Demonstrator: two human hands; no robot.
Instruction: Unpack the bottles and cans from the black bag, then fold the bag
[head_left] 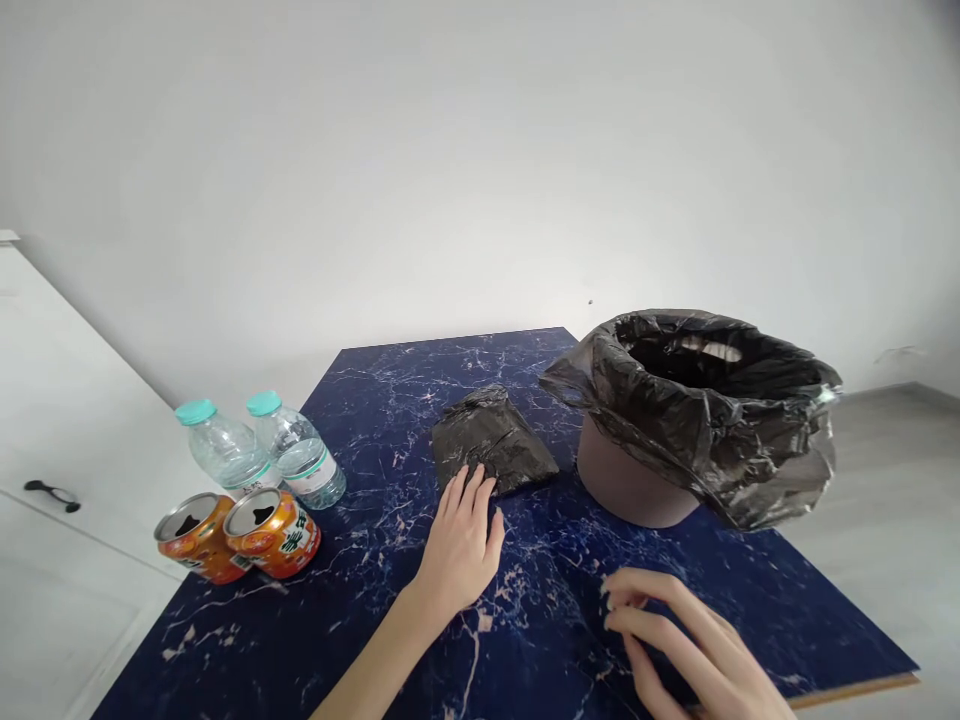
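Observation:
My left hand (463, 550) lies palm down with its fingers stretched out, the fingertips touching the near edge of a folded black plastic bag (491, 435) in the middle of the table. At the lower right, my right hand (690, 640) hovers over or rests on the tabletop; its fingers are loosely bent and apart, with nothing visible in them. Beyond it stands a grey-brown trash bin (630, 480) lined with a black trash bag (739, 450), whose edge hangs over the rim. Something whitish shows at the bin's far inner side.
On the left of the dark blue marbled table (375, 430) stand two clear bottles with teal caps (225, 450) (300, 455) and two opened orange drink cans (199, 540) (274, 530). A white cabinet (67, 420) is at the left, a white wall behind.

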